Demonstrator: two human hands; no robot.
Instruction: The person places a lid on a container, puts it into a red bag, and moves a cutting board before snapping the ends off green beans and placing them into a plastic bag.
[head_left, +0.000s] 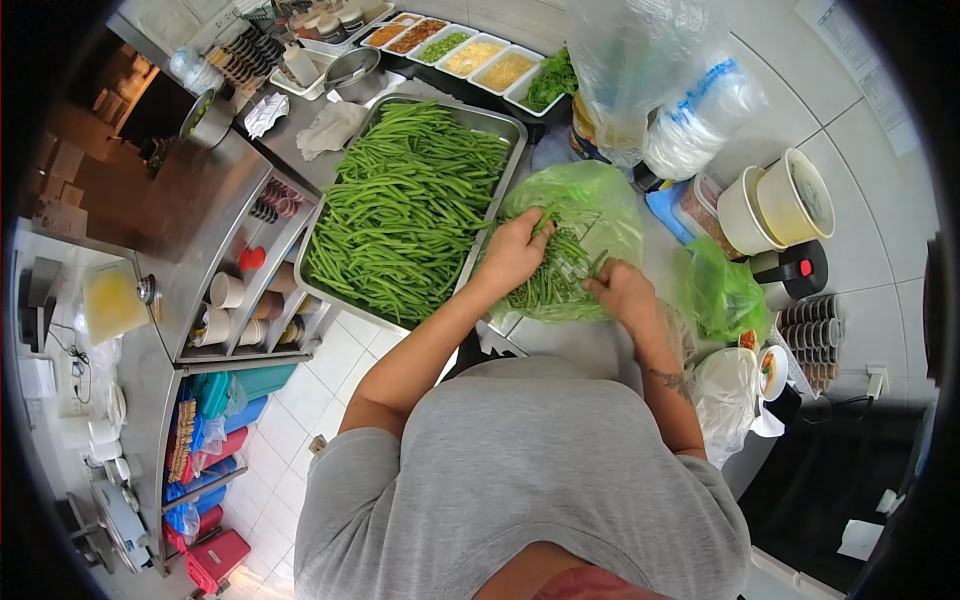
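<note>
A metal tray (516, 135) is heaped with long green beans (400, 210). To its right a translucent green plastic bag (606, 205) lies spread on the counter, with more beans and thin green pieces (548, 285) on it. My left hand (515, 250), over the bag's left side beside the tray, is closed around a few green beans whose tips stick out past the fingers. On the bag's right side my right hand (622, 290) has its fingers pinched together on a green bean. The fingertips of both hands are partly hidden.
Along the wall stand white containers of chopped ingredients (473, 58) and leafy greens (548, 82). Plastic-wrapped cups (700, 120), white tubs (765, 205) and a crumpled green bag (725, 290) crowd the right. A steel bowl (353, 72) sits behind the tray.
</note>
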